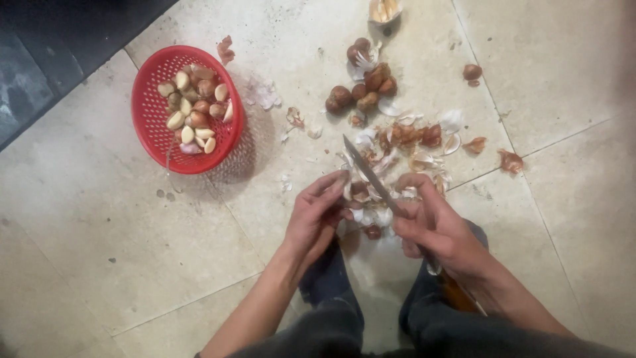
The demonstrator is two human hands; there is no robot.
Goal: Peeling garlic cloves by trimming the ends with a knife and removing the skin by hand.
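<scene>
A red basket (187, 109) of peeled and unpeeled cloves sits on the tiled floor (99, 232) at about ten o'clock from the hands, well apart from them. The left hand (317, 215) pinches a small clove (358, 190) between its fingertips, just beside the right hand (440, 229), which is closed around a knife (371, 176); the blade's long axis runs from the right hand up toward eleven o'clock, crossing just above the clove. Loose skins (397, 142) lie at twelve o'clock from the hands, and whole brown cloves (363, 93) sit beyond them, nearer the right hand.
</scene>
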